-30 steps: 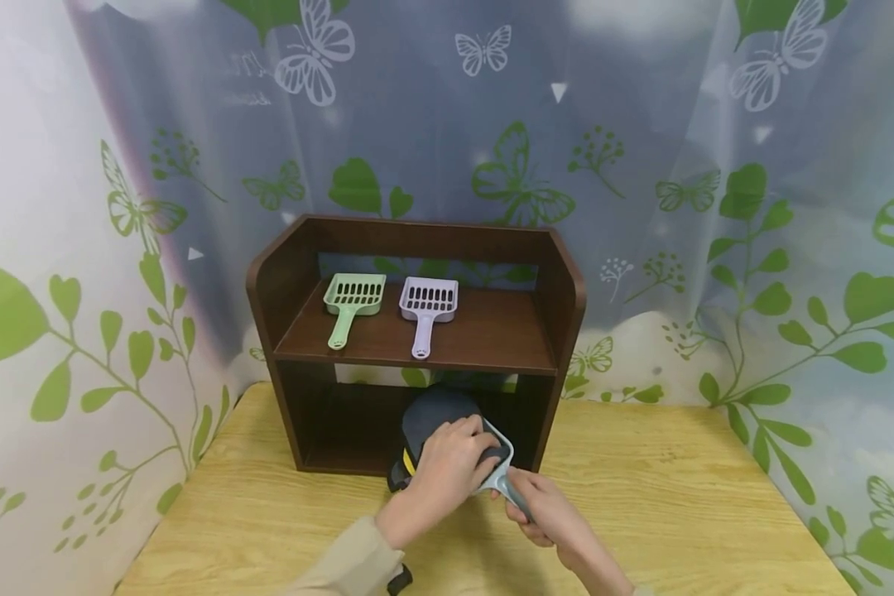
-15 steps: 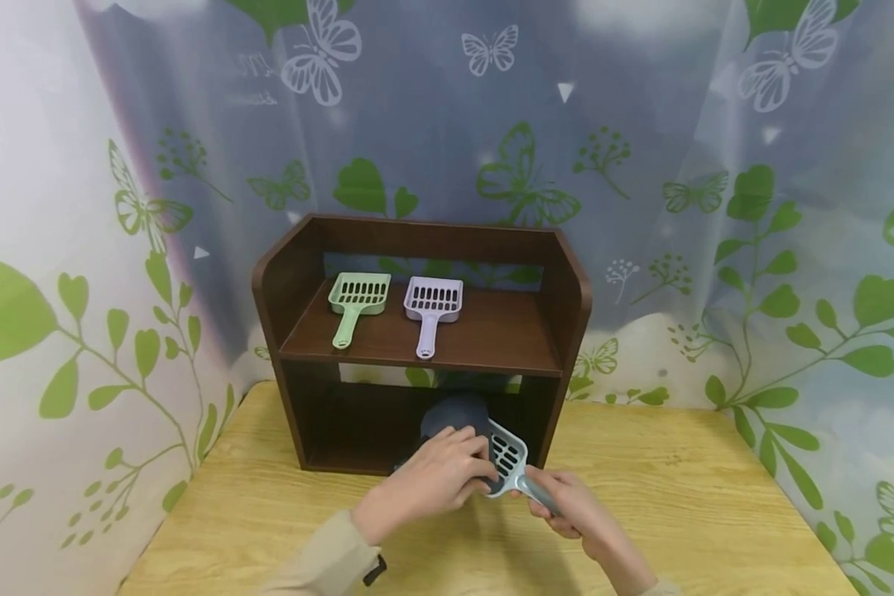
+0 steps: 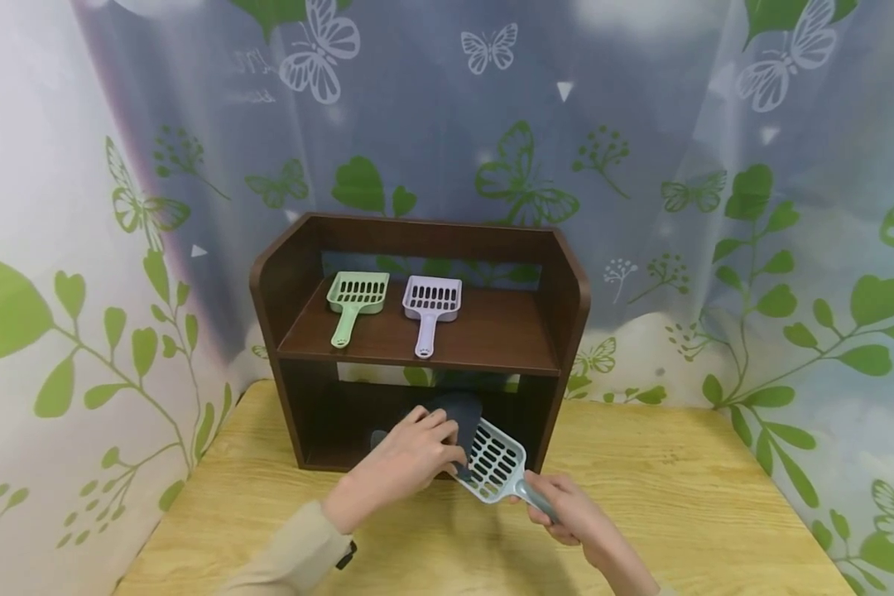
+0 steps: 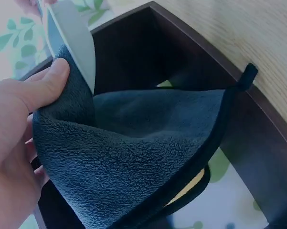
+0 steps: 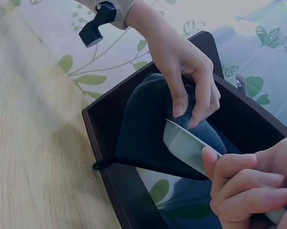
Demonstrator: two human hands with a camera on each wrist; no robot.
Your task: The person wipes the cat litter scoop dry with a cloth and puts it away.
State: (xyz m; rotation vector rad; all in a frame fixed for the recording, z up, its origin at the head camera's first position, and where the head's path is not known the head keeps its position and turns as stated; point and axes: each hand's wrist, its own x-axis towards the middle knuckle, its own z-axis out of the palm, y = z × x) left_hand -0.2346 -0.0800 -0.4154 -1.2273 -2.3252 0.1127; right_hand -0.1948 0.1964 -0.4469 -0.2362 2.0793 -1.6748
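Observation:
My left hand (image 3: pixel 406 455) pinches a dark blue-grey cleaning cloth (image 4: pixel 129 157) between thumb and fingers. The cloth has a black edging, a corner loop and a patch of yellow on its other side. Its folded end lies against the left edge of a pale blue-grey litter scoop (image 3: pixel 497 463). In the head view, my right hand (image 3: pixel 574 513) grips the scoop by its handle, and the slotted pan tilts up toward the left hand. The right wrist view shows the pan's side (image 5: pixel 184 145) close below the left fingertips, with the cloth hanging behind.
A dark brown two-tier shelf (image 3: pixel 484 348) stands behind the hands on a wooden table (image 3: pixel 663 488). On its upper tier lie a green litter scoop (image 3: pixel 348 317) and a lilac one (image 3: pixel 427 324). A leaf-print curtain (image 3: pixel 633 108) hangs behind.
My left hand has drawn the cloth leftward across the pan, baring more of its slots. The right hand and scoop shifted slightly right, then stayed nearly still.

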